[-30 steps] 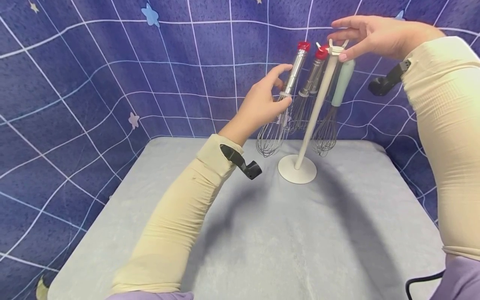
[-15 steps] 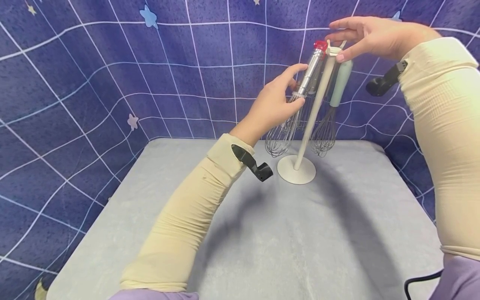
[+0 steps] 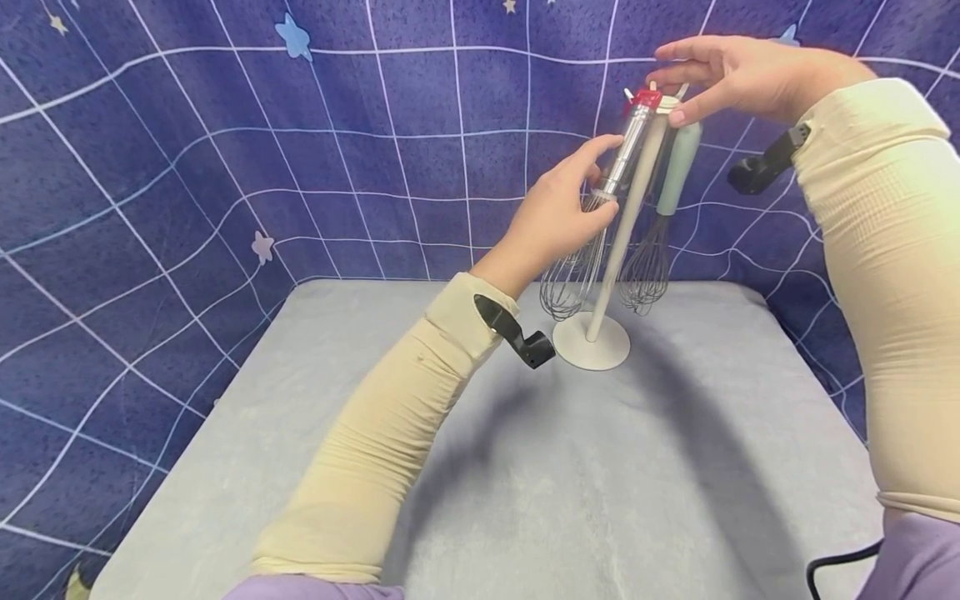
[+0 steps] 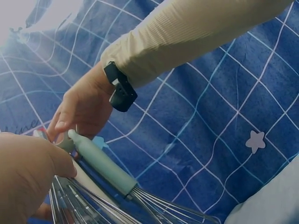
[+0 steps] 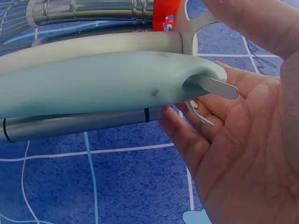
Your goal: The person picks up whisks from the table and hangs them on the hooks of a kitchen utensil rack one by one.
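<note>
My left hand pinches a wire whisk by the lower part of its metal handle. The whisk's red end is up at the hooks of a cream whisk stand, on the stand's left side. My right hand holds the stand's top, thumb on the near side and fingers behind. A mint-handled whisk hangs on the right; in the right wrist view a hook pokes through its handle. Below it there lies a plain metal handle. Another red-ended whisk is mostly hidden behind the held one.
The stand's round base rests on a table with a grey cloth, towards the back. Behind hangs a blue curtain with a pale grid and stars. A black cable lies at the front right.
My left hand has carried the whisk to the right, bringing its red end up to the stand's hooks and lowering it slightly. My right hand has stayed at the stand's top.
</note>
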Demonstrator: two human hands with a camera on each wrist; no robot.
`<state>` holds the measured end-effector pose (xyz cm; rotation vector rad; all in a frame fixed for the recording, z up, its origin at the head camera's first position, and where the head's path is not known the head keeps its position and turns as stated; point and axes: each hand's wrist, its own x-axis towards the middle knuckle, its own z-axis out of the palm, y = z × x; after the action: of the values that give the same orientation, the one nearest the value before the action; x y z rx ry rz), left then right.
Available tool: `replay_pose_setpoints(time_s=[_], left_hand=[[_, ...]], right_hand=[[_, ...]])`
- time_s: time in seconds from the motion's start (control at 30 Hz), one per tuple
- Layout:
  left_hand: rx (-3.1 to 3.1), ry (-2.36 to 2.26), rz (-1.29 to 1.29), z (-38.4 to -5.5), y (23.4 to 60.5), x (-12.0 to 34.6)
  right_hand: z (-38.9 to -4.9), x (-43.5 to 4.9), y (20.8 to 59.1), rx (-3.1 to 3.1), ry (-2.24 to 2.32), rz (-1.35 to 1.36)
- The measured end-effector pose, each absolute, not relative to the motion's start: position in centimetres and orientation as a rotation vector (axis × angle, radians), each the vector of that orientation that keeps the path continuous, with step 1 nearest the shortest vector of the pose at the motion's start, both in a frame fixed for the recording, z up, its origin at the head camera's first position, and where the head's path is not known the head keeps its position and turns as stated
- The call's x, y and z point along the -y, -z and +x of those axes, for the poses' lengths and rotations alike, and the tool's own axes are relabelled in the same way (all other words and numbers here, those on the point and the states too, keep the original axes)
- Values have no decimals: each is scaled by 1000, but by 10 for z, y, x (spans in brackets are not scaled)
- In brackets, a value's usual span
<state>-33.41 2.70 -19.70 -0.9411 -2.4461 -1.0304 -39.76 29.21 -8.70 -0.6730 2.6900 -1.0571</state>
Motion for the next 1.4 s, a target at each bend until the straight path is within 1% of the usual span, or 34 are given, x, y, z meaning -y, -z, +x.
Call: replay_pose_setpoints(time_s=[0.47, 0.67, 0.83, 1.13, 1.4], left_hand=[[2444, 1015, -908, -331, 198, -32], [2500, 1003, -837, -328, 193, -29], [2547, 1001, -830, -330, 192, -32], [2481, 1110, -866, -340, 218, -42], [2455, 1314, -722, -352, 245, -53]], right_hand=[[-399, -293, 90, -2697, 1092, -668], [-400, -291, 89, -2683, 1087, -664], [-400, -291, 90, -2693, 1132, -645], [-399, -292, 91, -2692, 1134, -633], [-400, -291, 88, -2681, 1139, -633]])
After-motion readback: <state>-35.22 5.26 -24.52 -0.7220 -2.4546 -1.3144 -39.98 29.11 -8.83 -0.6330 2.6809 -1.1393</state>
